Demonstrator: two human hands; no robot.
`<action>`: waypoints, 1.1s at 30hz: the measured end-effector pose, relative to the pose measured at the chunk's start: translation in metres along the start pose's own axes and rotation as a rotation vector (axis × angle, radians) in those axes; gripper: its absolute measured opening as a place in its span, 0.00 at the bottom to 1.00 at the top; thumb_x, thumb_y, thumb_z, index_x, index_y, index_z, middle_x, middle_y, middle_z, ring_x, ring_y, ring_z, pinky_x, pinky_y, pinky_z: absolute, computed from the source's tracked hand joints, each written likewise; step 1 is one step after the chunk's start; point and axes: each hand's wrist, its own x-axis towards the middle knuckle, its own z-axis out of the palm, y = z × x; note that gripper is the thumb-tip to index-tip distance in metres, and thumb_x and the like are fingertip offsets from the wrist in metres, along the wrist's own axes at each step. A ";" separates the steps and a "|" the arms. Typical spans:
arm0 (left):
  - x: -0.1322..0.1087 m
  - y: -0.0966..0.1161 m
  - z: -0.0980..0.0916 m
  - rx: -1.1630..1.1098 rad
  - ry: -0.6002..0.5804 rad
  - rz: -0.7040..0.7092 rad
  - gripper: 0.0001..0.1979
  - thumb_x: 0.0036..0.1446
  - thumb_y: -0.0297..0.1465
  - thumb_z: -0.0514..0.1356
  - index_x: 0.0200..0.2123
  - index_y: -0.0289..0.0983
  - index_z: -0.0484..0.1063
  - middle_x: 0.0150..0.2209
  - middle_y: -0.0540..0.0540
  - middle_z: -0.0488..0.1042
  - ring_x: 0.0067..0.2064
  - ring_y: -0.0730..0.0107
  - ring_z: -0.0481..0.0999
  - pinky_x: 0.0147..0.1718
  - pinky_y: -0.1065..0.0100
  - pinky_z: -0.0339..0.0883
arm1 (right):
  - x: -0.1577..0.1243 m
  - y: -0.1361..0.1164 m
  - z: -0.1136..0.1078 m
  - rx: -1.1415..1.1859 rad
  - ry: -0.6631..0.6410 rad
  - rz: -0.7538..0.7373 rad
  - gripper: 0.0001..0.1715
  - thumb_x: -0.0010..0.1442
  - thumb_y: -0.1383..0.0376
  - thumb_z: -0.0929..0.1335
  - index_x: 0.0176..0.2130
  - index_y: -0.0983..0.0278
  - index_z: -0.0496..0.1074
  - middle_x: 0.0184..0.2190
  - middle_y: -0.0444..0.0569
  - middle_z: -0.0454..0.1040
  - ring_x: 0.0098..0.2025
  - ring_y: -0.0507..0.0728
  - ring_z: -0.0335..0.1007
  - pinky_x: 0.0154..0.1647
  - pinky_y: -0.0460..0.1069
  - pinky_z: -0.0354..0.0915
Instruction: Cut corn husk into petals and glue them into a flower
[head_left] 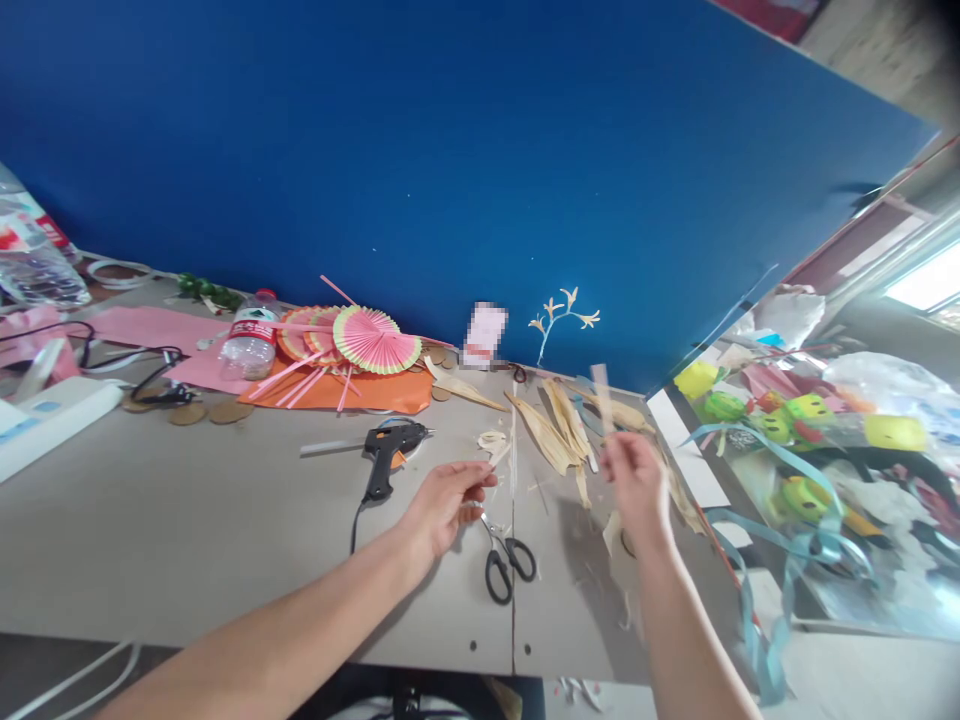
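Note:
My left hand (444,500) hovers over the grey table (187,530), fingers pinched on a thin pale straw strip (501,452). My right hand (634,478) is raised and blurred, closed on another pale strip (601,385) that sticks upward. Black-handled scissors (504,560) lie just below my left hand. A black glue gun (390,450) rests to its left. A pile of dried straw leaves (559,425) lies between and beyond the hands.
Pink paper fans (360,340) on orange paper, a plastic bottle (249,340) and cables sit at the back left. A blue wall (450,150) carries a small straw flower (562,312). Ribbons and yellow-green toys (795,450) fill the right side.

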 end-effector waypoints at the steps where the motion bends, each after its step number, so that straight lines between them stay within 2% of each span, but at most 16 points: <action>1: 0.000 0.000 0.001 0.008 -0.003 0.011 0.10 0.39 0.31 0.64 0.25 0.32 0.70 0.25 0.49 0.70 0.20 0.83 0.62 0.16 0.78 0.59 | -0.012 -0.013 0.007 0.118 -0.196 0.049 0.13 0.53 0.58 0.62 0.36 0.64 0.63 0.19 0.42 0.65 0.16 0.49 0.55 0.18 0.45 0.56; 3: -0.001 -0.001 0.001 0.033 -0.013 0.045 0.10 0.38 0.32 0.65 0.25 0.32 0.70 0.25 0.49 0.69 0.21 0.83 0.62 0.17 0.78 0.58 | -0.035 -0.036 0.023 0.282 -0.530 0.125 0.13 0.54 0.61 0.62 0.40 0.64 0.63 0.19 0.41 0.65 0.16 0.48 0.54 0.18 0.44 0.56; 4: -0.002 -0.002 0.002 0.051 -0.022 0.064 0.10 0.38 0.32 0.64 0.25 0.32 0.70 0.26 0.49 0.69 0.21 0.82 0.62 0.17 0.78 0.58 | -0.044 -0.045 0.030 0.311 -0.637 0.147 0.16 0.54 0.62 0.63 0.44 0.63 0.62 0.19 0.41 0.66 0.16 0.48 0.54 0.18 0.43 0.56; 6: -0.003 -0.003 0.002 0.098 -0.039 0.096 0.10 0.38 0.32 0.64 0.24 0.32 0.70 0.26 0.48 0.68 0.22 0.82 0.62 0.17 0.78 0.58 | -0.055 -0.054 0.042 0.318 -0.722 0.146 0.20 0.53 0.63 0.63 0.47 0.63 0.61 0.18 0.39 0.65 0.16 0.47 0.53 0.16 0.42 0.54; 10: -0.006 -0.005 0.001 0.192 -0.058 0.153 0.09 0.39 0.33 0.62 0.24 0.32 0.71 0.26 0.48 0.67 0.22 0.81 0.60 0.17 0.79 0.56 | -0.059 -0.049 0.059 0.334 -0.699 0.164 0.18 0.54 0.61 0.62 0.45 0.65 0.65 0.16 0.38 0.64 0.13 0.46 0.50 0.14 0.42 0.49; 14: -0.007 -0.004 0.001 0.253 -0.044 0.198 0.10 0.40 0.34 0.61 0.25 0.32 0.71 0.26 0.47 0.68 0.23 0.79 0.61 0.17 0.78 0.57 | -0.057 -0.042 0.065 0.333 -0.675 0.170 0.18 0.55 0.60 0.62 0.44 0.65 0.68 0.17 0.39 0.63 0.13 0.45 0.47 0.13 0.42 0.47; 17: -0.007 -0.003 0.001 0.304 -0.023 0.241 0.09 0.40 0.33 0.60 0.23 0.32 0.69 0.24 0.47 0.68 0.22 0.78 0.61 0.17 0.77 0.57 | -0.058 -0.044 0.064 0.250 -0.665 0.071 0.18 0.56 0.63 0.61 0.45 0.66 0.69 0.17 0.40 0.63 0.15 0.46 0.52 0.17 0.42 0.52; 21: -0.004 -0.006 0.001 0.335 0.019 0.266 0.05 0.38 0.30 0.57 0.19 0.33 0.65 0.19 0.50 0.65 0.22 0.78 0.62 0.17 0.77 0.57 | -0.062 -0.049 0.060 0.019 -0.579 -0.130 0.18 0.57 0.67 0.59 0.45 0.65 0.71 0.20 0.43 0.67 0.22 0.49 0.62 0.25 0.44 0.60; 25: -0.001 -0.011 0.002 0.288 0.050 0.272 0.05 0.38 0.28 0.55 0.16 0.34 0.61 0.16 0.54 0.59 0.19 0.80 0.59 0.17 0.78 0.57 | -0.066 -0.051 0.058 -0.226 -0.510 -0.346 0.20 0.57 0.71 0.58 0.46 0.62 0.69 0.31 0.49 0.74 0.31 0.53 0.69 0.34 0.46 0.63; 27: -0.001 -0.012 0.002 0.255 0.069 0.261 0.05 0.38 0.28 0.55 0.16 0.35 0.61 0.16 0.54 0.59 0.19 0.81 0.59 0.17 0.78 0.57 | -0.066 -0.051 0.058 -0.308 -0.488 -0.398 0.21 0.56 0.72 0.58 0.47 0.61 0.69 0.34 0.50 0.75 0.35 0.54 0.70 0.36 0.45 0.63; 33: -0.007 -0.008 0.006 0.211 0.087 0.211 0.07 0.37 0.29 0.56 0.15 0.35 0.60 0.15 0.54 0.59 0.17 0.81 0.58 0.16 0.78 0.56 | -0.057 -0.053 0.058 -0.457 -0.434 -0.447 0.22 0.56 0.73 0.59 0.48 0.60 0.68 0.32 0.49 0.75 0.34 0.54 0.71 0.34 0.45 0.63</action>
